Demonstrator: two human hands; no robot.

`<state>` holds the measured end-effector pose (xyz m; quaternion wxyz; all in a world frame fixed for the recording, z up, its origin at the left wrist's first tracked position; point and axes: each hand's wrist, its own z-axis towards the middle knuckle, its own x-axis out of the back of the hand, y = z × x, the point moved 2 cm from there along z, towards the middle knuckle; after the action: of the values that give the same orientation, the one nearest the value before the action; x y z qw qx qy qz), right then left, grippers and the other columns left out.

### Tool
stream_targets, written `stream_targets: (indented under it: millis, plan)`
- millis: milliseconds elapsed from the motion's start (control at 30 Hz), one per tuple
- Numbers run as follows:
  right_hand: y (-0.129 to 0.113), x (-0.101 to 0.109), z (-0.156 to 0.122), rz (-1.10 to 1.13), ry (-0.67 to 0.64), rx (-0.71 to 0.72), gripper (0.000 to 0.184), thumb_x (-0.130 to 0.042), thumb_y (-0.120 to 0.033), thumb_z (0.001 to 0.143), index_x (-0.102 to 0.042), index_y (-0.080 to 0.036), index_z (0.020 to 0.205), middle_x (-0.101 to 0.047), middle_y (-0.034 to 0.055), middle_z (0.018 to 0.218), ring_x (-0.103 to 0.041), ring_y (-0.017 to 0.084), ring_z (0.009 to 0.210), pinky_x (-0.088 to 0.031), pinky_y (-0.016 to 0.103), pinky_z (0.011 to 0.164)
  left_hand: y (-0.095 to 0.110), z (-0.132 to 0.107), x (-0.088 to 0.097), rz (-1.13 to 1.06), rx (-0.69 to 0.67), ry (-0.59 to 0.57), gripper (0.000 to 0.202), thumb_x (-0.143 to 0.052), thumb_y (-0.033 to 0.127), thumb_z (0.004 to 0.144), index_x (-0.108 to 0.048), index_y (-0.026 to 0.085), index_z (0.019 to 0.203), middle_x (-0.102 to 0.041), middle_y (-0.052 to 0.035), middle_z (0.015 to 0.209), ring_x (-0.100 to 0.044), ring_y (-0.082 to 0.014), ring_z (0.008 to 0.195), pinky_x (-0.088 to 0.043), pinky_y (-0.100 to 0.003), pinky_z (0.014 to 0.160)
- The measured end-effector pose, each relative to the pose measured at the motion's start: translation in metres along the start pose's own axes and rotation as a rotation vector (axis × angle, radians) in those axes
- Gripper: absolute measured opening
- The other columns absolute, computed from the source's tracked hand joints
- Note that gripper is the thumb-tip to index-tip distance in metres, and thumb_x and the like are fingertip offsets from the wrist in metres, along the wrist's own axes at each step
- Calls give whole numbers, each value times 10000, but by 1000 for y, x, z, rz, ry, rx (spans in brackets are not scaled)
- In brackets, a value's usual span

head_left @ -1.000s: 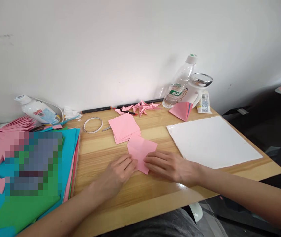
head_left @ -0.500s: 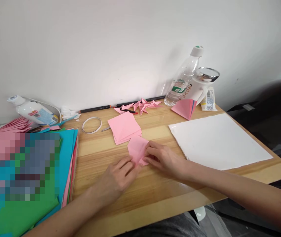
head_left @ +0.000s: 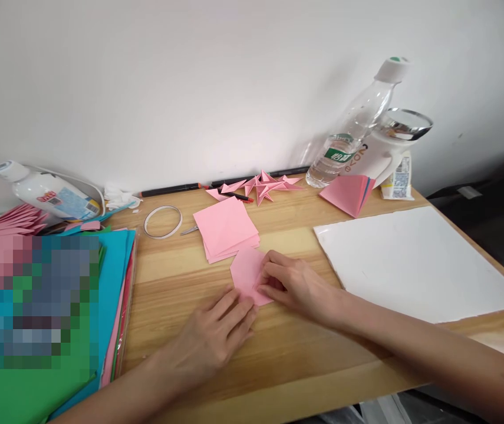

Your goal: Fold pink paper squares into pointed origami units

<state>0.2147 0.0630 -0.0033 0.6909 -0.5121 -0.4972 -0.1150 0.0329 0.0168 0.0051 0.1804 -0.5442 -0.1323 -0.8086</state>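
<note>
A pink sheet of origami paper (head_left: 246, 271) with folded-in corners lies on the wooden table. My right hand (head_left: 293, 282) pinches its right side between thumb and fingertips; the gripped edge is partly hidden. At the near edge of the paper, my left hand (head_left: 223, 330) lies flat with its fingers stretched out, the fingertips resting on the paper. Just behind is a stack of pink square paper (head_left: 225, 227), its front corner close to the folded sheet. Pointed pink folded pieces (head_left: 263, 187) sit farther back by the wall.
A white board (head_left: 420, 271) lies at the right. Behind it stand a clear water bottle (head_left: 351, 129), a white mug (head_left: 386, 150) and a folded pink paper cone (head_left: 346, 195). A tape ring (head_left: 162, 222) lies left of the stack. Coloured paper (head_left: 114, 306) and a white bottle (head_left: 50, 191) occupy the left.
The view has shifted slightly. My left hand has flattened, with its fingers straighter along the paper's near edge. My right hand keeps its pinch on the right side.
</note>
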Motion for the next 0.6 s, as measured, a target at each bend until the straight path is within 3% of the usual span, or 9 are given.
stream_targets:
  millis: [133, 233, 300, 400, 533, 600]
  plan:
    - [1, 1, -2, 35, 43, 21, 42, -554, -155, 803, -529, -153, 769, -518, 28, 808, -484, 104, 597, -405, 224, 553, 1, -1, -1, 17, -6, -35, 232, -479, 163, 866, -599, 64, 1039, -662, -114, 1043, -588, -267, 999, -517, -395, 846]
    - [-2, 4, -9, 15, 37, 154, 96, -473, -132, 851, -551, -158, 802, -528, 56, 894, -513, 106, 660, -436, 224, 601, 1, -1, 0, 17, -30, -79, 251, -461, 133, 865, -590, 53, 1065, -650, -131, 1071, -582, -279, 1012, -509, -412, 855]
    - [-6, 6, -18, -72, 0, 263, 190, -396, -104, 877, -572, -157, 832, -540, 79, 945, -527, 120, 714, -456, 235, 630, 1, -1, 0, 15, -34, -92, 253, -453, 119, 864, -590, 56, 1067, -646, -132, 1077, -581, -276, 1016, -505, -414, 860]
    - [-12, 5, -37, -263, -22, 377, 255, -392, -67, 847, -564, -103, 1032, -574, 150, 1047, -539, 207, 910, -496, 319, 727, 2, -2, -2, 11, -22, -96, 264, -463, 124, 862, -580, 63, 1091, -641, -135, 1083, -576, -258, 1031, -491, -408, 885]
    - [-22, -7, -58, -481, 34, 388, 447, -400, -110, 824, -439, -36, 1264, -500, 195, 1271, -401, 294, 1197, -446, 438, 908, 2, 2, 0, -17, 35, -76, 253, -493, 139, 854, -587, 73, 1080, -646, -141, 1071, -586, -231, 1017, -503, -375, 877]
    - [-28, -14, -64, -536, 57, 345, 486, -381, -98, 810, -414, -15, 1288, -476, 200, 1300, -374, 305, 1233, -441, 447, 922, 0, 5, 4, -67, 56, -57, 252, -480, 144, 862, -591, 76, 1077, -662, -133, 1037, -599, -217, 988, -516, -359, 860]
